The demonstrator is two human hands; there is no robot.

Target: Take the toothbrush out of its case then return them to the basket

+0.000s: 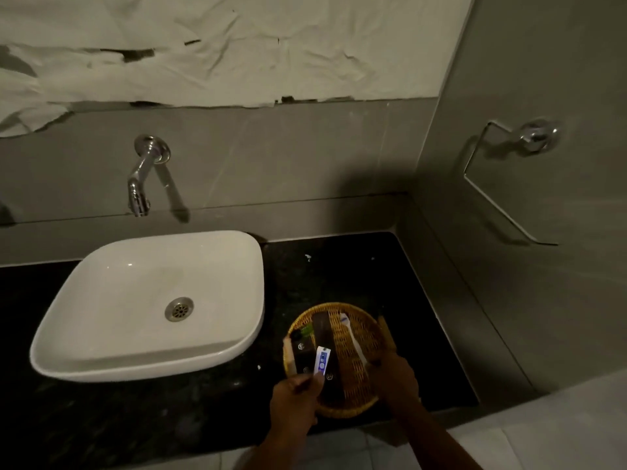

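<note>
Return phase of the task, judged from the layout: both hands work at the near rim of the wicker basket on the dark counter, right of the white basin. The left hand pinches a small white-and-blue packet between its fingers, over the basket's left side. The right hand is closed around the lower end of the white toothbrush, which slants across the basket floor. The long dark case lies in the basket between the hands. Next, the toothbrush apparently needs only releasing inside the rim.
</note>
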